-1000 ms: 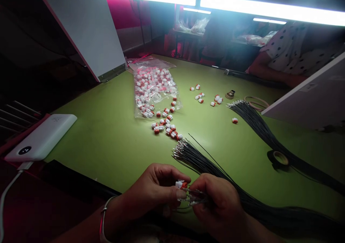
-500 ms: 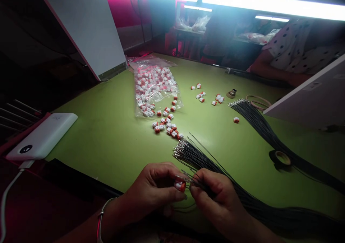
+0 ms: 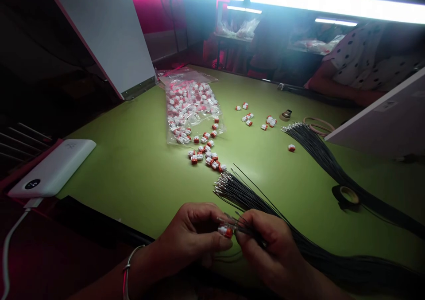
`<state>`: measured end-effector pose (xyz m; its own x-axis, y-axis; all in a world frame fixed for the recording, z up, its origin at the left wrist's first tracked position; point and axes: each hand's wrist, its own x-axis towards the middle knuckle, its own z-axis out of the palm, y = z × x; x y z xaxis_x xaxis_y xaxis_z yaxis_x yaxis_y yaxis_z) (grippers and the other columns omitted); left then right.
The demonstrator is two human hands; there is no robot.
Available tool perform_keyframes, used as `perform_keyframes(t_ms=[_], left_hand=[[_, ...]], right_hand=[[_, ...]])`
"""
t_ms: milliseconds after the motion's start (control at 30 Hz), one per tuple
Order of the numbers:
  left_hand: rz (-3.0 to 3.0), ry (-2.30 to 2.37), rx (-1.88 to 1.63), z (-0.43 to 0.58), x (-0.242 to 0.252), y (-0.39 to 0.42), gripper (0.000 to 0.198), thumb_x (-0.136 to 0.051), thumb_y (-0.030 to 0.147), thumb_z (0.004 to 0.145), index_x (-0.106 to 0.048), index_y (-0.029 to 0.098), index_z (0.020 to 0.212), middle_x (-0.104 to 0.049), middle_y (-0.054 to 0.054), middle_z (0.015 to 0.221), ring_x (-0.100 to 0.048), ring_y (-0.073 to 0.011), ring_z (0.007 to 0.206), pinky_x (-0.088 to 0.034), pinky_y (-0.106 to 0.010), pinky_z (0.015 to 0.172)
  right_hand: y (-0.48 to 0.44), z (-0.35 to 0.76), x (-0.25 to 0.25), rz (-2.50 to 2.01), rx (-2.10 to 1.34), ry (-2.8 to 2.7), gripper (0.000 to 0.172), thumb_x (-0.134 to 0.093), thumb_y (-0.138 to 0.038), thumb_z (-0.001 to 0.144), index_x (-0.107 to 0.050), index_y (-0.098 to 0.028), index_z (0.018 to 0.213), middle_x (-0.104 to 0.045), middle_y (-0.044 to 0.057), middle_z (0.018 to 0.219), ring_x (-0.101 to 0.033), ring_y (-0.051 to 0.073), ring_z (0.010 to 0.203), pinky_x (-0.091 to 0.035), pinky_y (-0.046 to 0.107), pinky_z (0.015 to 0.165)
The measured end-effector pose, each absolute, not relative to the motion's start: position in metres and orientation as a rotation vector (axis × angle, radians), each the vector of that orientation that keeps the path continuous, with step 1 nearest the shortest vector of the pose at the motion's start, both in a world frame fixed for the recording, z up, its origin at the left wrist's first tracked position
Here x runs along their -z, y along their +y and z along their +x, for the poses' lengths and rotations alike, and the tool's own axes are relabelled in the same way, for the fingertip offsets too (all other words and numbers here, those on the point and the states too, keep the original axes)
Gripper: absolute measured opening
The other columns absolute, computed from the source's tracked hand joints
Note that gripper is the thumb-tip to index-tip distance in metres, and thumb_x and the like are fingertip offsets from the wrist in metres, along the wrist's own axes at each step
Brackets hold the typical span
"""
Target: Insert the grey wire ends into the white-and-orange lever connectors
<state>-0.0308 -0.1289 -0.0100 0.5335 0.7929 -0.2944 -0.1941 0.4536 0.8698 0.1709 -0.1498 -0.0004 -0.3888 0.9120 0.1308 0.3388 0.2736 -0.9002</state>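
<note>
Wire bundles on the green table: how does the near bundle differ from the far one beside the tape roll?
The near bundle is pinched in the right hand, beside the orange-and-white connector in the left hand; the far bundle lies untouched on the table. A few long strands stick out past the near bundle's tips; none stand out on the far bundle. Both are thin dark wires with bright, fanned-out tips.

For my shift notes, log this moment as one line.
left hand: orange-white wire connector | right hand: black wires | nearby: loose connectors, plastic bag
</note>
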Motion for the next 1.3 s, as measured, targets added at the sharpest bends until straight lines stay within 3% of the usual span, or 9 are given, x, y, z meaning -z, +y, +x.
perform_keyframes(t_ms=[400, 500, 633, 700, 733, 900, 1033, 1133, 1300], left_hand=[[1.0, 0.866, -0.717, -0.029, 0.013, -0.131, 0.018, -0.079, 0.028, 0.076, -0.07, 0.016, 0.085, -0.061, -0.001, 0.076, -0.054, -0.0082, 0.047, -0.045, -0.02, 0.041], [1.303, 0.905, -0.743, -0.038, 0.004, -0.13, 0.008, -0.073, 0.019, 0.08, -0.07, 0.019, 0.087, -0.061, -0.001, 0.08, -0.061, -0.0133, 0.062, -0.053, -0.024, 0.054], [1.769, 0.797, -0.509, -0.058, -0.008, -0.121, 0.028, -0.081, 0.015, 0.067, -0.075, 0.021, 0.095, -0.065, -0.005, 0.093, -0.063, -0.0196, 0.083, -0.053, -0.029, 0.075], [1.81, 0.91, -0.539, -0.066, -0.011, -0.107, 0.036, -0.084, 0.029, 0.068, -0.074, 0.021, 0.101, -0.067, -0.005, 0.095, -0.063, -0.0191, 0.08, -0.052, -0.028, 0.072], [1.822, 1.054, -0.609, -0.069, -0.012, -0.098, 0.026, -0.076, 0.033, 0.078, -0.073, 0.02, 0.1, -0.068, -0.005, 0.092, -0.062, -0.0176, 0.075, -0.05, -0.028, 0.068], [2.2, 1.603, -0.779, -0.077, -0.008, -0.043, 0.031, -0.064, 0.025, 0.086, -0.066, 0.019, 0.117, -0.067, -0.01, 0.114, -0.062, -0.0213, 0.084, -0.047, -0.034, 0.074], [2.309, 1.516, -0.749, -0.076, 0.001, -0.025, 0.009, -0.061, 0.019, 0.086, -0.069, 0.018, 0.089, -0.068, -0.007, 0.09, -0.06, -0.0217, 0.083, -0.046, -0.034, 0.077], [2.318, 1.454, -0.759, -0.071, 0.006, -0.029, 0.01, -0.058, 0.014, 0.085, -0.065, 0.018, 0.079, -0.062, -0.003, 0.076, -0.056, -0.0195, 0.076, -0.044, -0.032, 0.073], [2.07, 1.272, -0.815, -0.062, -0.006, -0.056, 0.015, -0.062, 0.023, 0.087, -0.068, 0.018, 0.1, -0.062, -0.001, 0.081, -0.052, -0.0129, 0.064, -0.043, -0.025, 0.061]], right_hand=[[-0.152, 0.168, 0.007, -1.132, -1.091, -1.78, 0.013, -0.053, -0.016, 0.092, -0.055, -0.019, 0.079, -0.052, -0.002, 0.067, -0.047, 0.013, 0.059, -0.036, 0.025, 0.056], [-0.145, 0.169, 0.013, -1.229, -1.124, -1.543, 0.014, -0.053, -0.025, 0.097, -0.06, -0.019, 0.087, -0.053, -0.002, 0.072, -0.047, 0.014, 0.064, -0.039, 0.025, 0.058], [-0.139, 0.168, 0.014, -1.244, -1.186, -1.353, 0.013, -0.056, -0.031, 0.097, -0.062, -0.02, 0.094, -0.052, -0.001, 0.078, -0.046, 0.014, 0.069, -0.039, 0.025, 0.061], [-0.139, 0.167, 0.013, -1.202, -1.267, -1.358, 0.013, -0.058, -0.032, 0.096, -0.062, -0.02, 0.095, -0.052, -0.001, 0.08, -0.045, 0.014, 0.07, -0.039, 0.025, 0.062], [-0.14, 0.167, 0.012, -1.186, -1.304, -1.355, 0.013, -0.058, -0.033, 0.096, -0.062, -0.02, 0.095, -0.051, -0.002, 0.078, -0.044, 0.014, 0.068, -0.038, 0.025, 0.061], [-0.143, 0.165, 0.012, -1.148, -1.398, -1.235, 0.014, -0.062, -0.034, 0.094, -0.061, -0.02, 0.092, -0.04, -0.005, 0.07, -0.032, 0.012, 0.06, -0.032, 0.023, 0.054], [-0.14, 0.164, 0.011, -1.124, -1.467, -1.216, 0.018, -0.065, -0.035, 0.091, -0.061, -0.018, 0.084, -0.042, -0.004, 0.07, -0.033, 0.011, 0.061, -0.031, 0.023, 0.054], [-0.139, 0.163, 0.008, -1.168, -1.448, -1.182, 0.018, -0.066, -0.033, 0.088, -0.06, -0.018, 0.081, -0.044, -0.004, 0.068, -0.034, 0.012, 0.061, -0.032, 0.023, 0.054], [-0.135, 0.162, 0.004, -1.255, -1.426, -1.119, 0.017, -0.067, -0.03, 0.082, -0.057, -0.018, 0.074, -0.043, -0.005, 0.062, -0.033, 0.011, 0.057, -0.029, 0.022, 0.05]])
